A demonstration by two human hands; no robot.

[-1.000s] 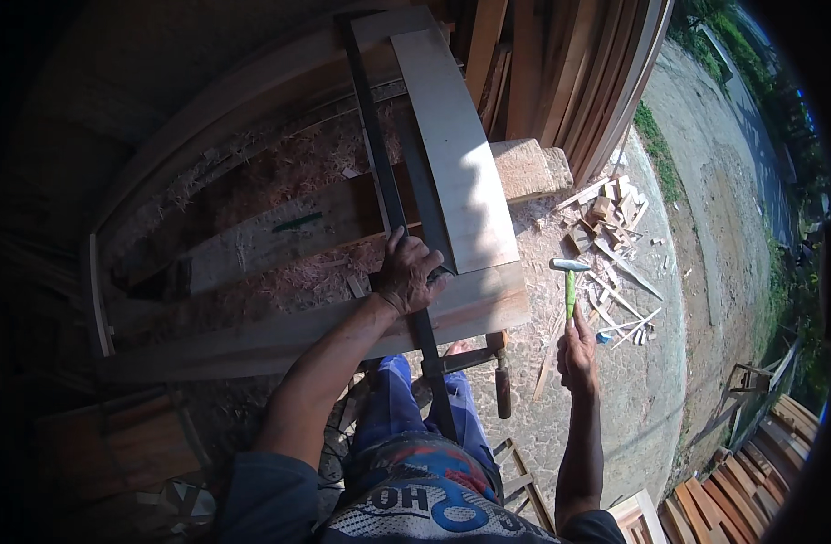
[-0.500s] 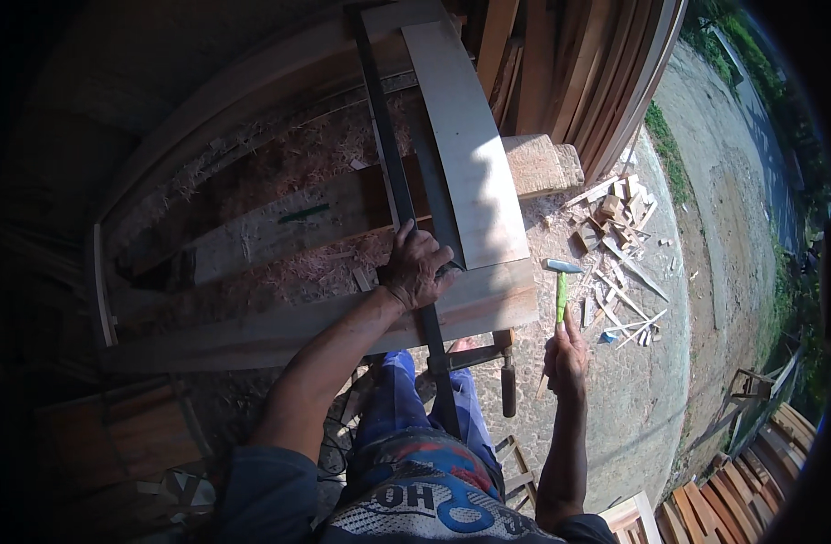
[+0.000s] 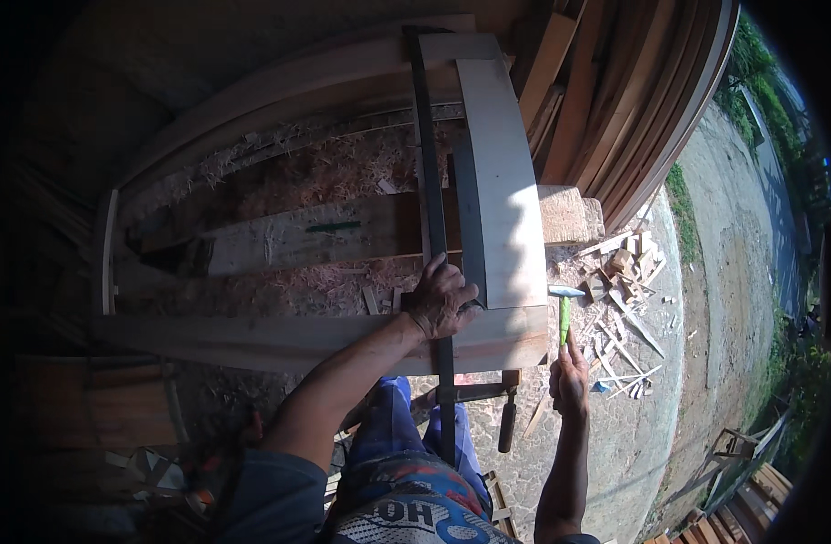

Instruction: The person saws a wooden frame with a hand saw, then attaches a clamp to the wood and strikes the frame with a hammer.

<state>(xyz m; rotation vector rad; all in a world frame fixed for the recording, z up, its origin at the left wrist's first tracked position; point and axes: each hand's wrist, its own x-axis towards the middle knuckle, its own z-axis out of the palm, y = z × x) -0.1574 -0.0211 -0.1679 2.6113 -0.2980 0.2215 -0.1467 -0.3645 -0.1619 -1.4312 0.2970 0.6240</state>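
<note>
A large wooden frame (image 3: 370,337) lies in front of me, with a pale wide board (image 3: 506,181) forming its right end. A long dark metal bar clamp (image 3: 426,154) spans it from the far rail to the near one; its screw handle (image 3: 507,426) hangs off the near side. My left hand (image 3: 441,299) is closed over the clamp bar by the near right corner joint. My right hand (image 3: 570,376) grips a hammer (image 3: 564,317) with a bright green handle. The hammer's head is close beside the frame's right edge; I cannot tell whether they touch.
Inside the frame are a lower plank (image 3: 288,236) with a green strip (image 3: 334,227), and wood shavings (image 3: 361,159). Tall boards (image 3: 615,109) lean at the back right above a thick wood block (image 3: 568,216). Offcuts (image 3: 624,263) litter the concrete at right.
My view has shifted, so the frame appears further right and lower. The hammer is nearer the frame's right edge. My left hand stays on the clamp bar.
</note>
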